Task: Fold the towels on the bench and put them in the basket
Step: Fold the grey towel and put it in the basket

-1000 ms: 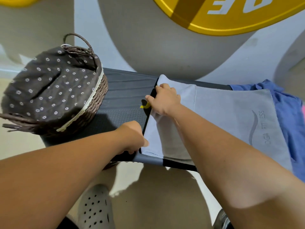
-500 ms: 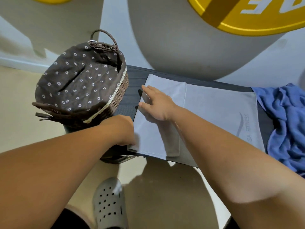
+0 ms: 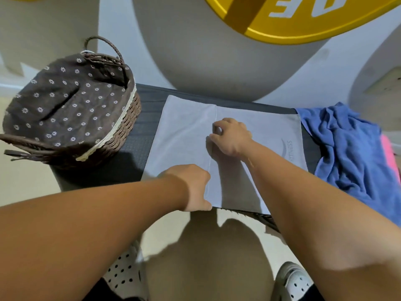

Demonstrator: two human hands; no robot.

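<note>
A grey towel (image 3: 182,131) lies flat on the dark bench (image 3: 136,157), its left end folded over onto itself. The flap's edge runs across the towel's middle. My right hand (image 3: 231,137) pinches that edge at the far side with curled fingers. At the bench's near edge, my left hand (image 3: 194,187) grips the same edge with thumb and curled fingers. A crumpled blue towel (image 3: 349,148) sits at the bench's right end. The wicker basket (image 3: 121,135), lined with brown flowered cloth, stands at the left end, tilted toward me.
Something pink (image 3: 389,146) shows past the blue towel. A large grey round body with a yellow disc (image 3: 303,20) rises behind the bench. My feet in white perforated shoes (image 3: 125,270) stand on the beige floor below.
Both hands have moved right from the towel's left end to the flap's edge at its middle. The right hand, flat half a second ago, now has curled, pinching fingers.
</note>
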